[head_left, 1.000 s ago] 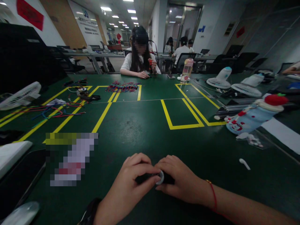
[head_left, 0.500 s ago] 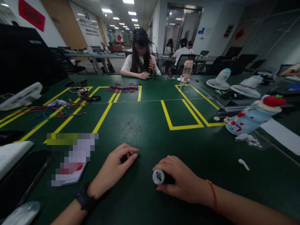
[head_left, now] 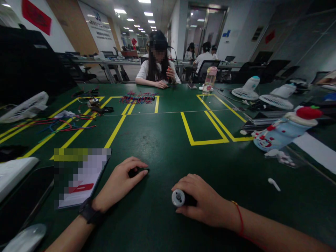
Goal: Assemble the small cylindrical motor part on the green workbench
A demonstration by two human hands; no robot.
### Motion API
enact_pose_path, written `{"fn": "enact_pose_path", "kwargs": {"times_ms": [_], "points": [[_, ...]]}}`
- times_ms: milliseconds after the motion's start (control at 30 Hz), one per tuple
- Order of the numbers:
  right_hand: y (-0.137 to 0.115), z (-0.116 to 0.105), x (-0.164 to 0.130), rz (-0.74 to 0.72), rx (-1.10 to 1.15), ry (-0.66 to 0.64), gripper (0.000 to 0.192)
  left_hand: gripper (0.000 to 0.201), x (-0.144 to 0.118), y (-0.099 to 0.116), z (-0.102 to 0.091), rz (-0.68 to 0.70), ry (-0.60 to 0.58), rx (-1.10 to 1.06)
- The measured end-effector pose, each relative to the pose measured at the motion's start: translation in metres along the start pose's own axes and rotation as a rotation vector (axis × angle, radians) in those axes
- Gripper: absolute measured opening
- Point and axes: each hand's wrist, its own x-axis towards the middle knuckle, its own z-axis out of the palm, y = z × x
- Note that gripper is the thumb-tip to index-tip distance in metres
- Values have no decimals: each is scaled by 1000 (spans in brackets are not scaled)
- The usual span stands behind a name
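Observation:
My right hand (head_left: 204, 203) rests on the green table (head_left: 162, 147) near its front edge and grips a small black cylinder (head_left: 181, 198) whose round silver end faces me. My left hand (head_left: 120, 182) lies to the left of it, fingers curled over a small black part (head_left: 136, 172) that is mostly hidden. A black watch band sits on my left wrist, a red string on my right. The two hands are apart, with bare table between them.
A booklet (head_left: 81, 182) lies left of my left hand. Loose coloured wires (head_left: 57, 124) and a white fan (head_left: 25, 106) are far left. A blue-and-white bottle with a red cap (head_left: 283, 131) lies at right. Another person (head_left: 157, 66) sits across the table.
My hands, joined on the cylinder one second ago, have separated. The left hand moved left and away with the small black part; the right hand stayed, cylinder end now exposed.

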Motion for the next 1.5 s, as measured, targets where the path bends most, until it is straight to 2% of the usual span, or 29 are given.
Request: {"fn": "enact_pose_path", "kwargs": {"times_ms": [133,233,300,400,500,633,767,833,933,1033,1267,1500], "points": [[0,1,0,-12,-14,11,37,11,-8,27,10,65,-111,-14],[1,2,1,-12,-30,14,35,27,-18,53,19,109,-188,-102],[2,3,2,-11,-44,14,32,37,-23,69,24,123,-165,-220],[1,3,3,-12,-61,7,28,23,-25,85,32,139,-136,-289],[0,4,4,-19,-57,7,28,18,-25,91,37,152,-85,-291],[1,4,3,-21,-48,12,30,16,-25,89,34,179,-2,-279],[1,2,1,-13,-45,13,34,14,-22,71,18,186,40,-204],[2,1,1,-14,-37,10,36,15,-19,56,11,197,-20,-133],[1,1,0,-11,-35,8,36,14,-15,35,6,248,-180,-11],[2,1,0,-11,-29,7,36,14,-12,24,9,263,-245,69],[3,1,1,-13,-19,11,37,16,-12,25,16,279,-238,127],[4,2,1,-12,-18,14,36,19,-13,33,19,298,-288,142]]}}
